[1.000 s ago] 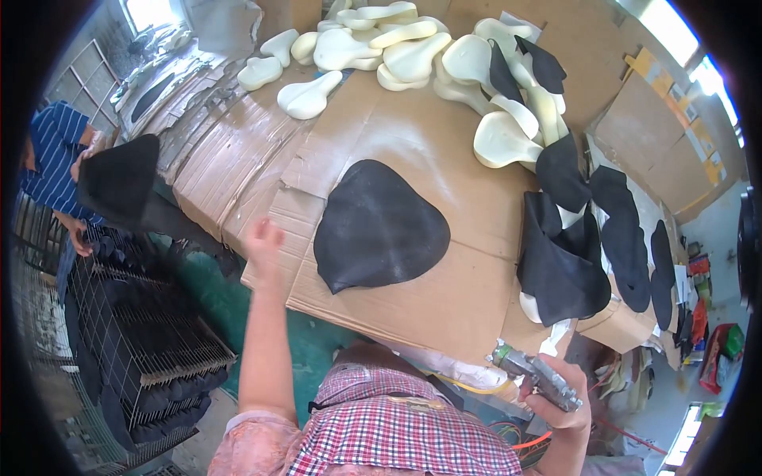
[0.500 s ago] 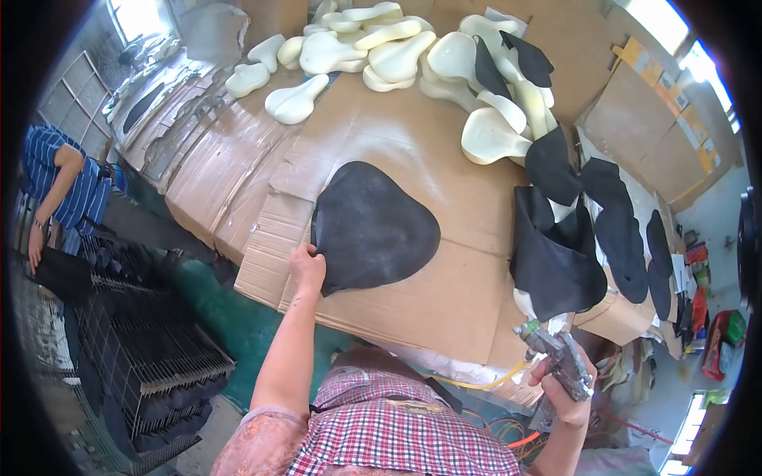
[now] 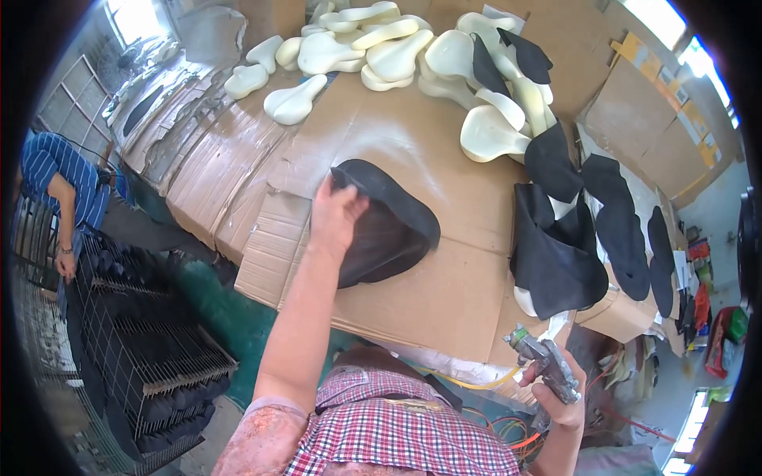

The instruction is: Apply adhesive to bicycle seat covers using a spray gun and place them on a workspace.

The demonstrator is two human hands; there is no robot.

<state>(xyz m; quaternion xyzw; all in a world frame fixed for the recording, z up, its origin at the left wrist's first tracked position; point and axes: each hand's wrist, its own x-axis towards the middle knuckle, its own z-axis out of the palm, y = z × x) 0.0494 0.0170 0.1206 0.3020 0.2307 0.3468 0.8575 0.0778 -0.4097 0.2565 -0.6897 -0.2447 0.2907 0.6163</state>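
On the cardboard in front of me lies a black saddle cover, a broad rounded sheet. Its left side is drawn up and curls inward. My left hand is on that raised edge, fingers bent around it; part of the grip is hidden. Off the table's front right, my right hand is wrapped around a grey, stained spray gun with a green part at its front end. The gun points up and left, apart from the cover.
Cream foam saddle pads are heaped along the far side. More black covers lie at the right, some over pads. A yellow hose hangs by the front edge. At left, a co-worker stands beside a wire rack holding black pieces.
My left hand has moved up along the cover's left edge, which is now raised and curled inward. The spray gun has shifted slightly left. The co-worker's hand has moved right.
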